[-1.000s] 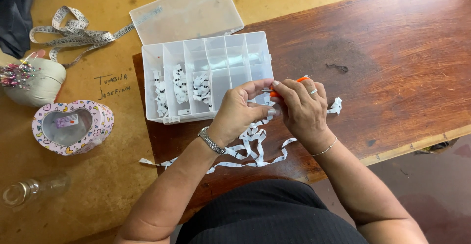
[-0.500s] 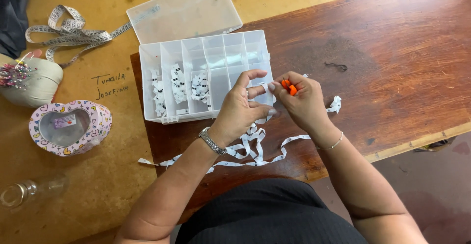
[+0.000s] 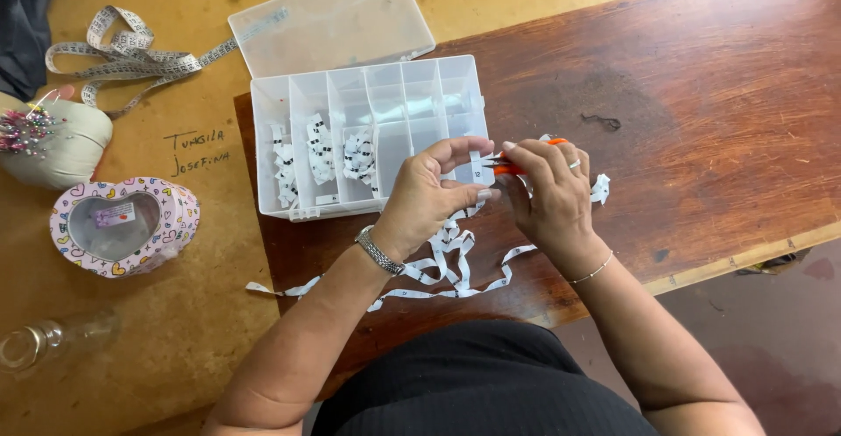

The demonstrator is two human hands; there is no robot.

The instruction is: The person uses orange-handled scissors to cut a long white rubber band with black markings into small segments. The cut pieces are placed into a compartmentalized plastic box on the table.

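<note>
The right hand (image 3: 554,192) grips orange snips (image 3: 517,168), which sat higher in that hand 0.5 s ago and now point left at the ribbon (image 3: 447,256). The left hand (image 3: 434,195) pinches a short white piece of it against the blades, just in front of the box (image 3: 368,134). The rest of the ribbon trails in loops across the table (image 3: 701,94) below both hands. By the look of it, another cut is under way. 3 box compartments already hold cut pieces.

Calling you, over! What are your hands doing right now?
Left hand pinching white printed ribbon strip. Right hand gripping small orange-handled snips at the strip. Clear plastic compartment box open just behind; nothing blocking.
</note>
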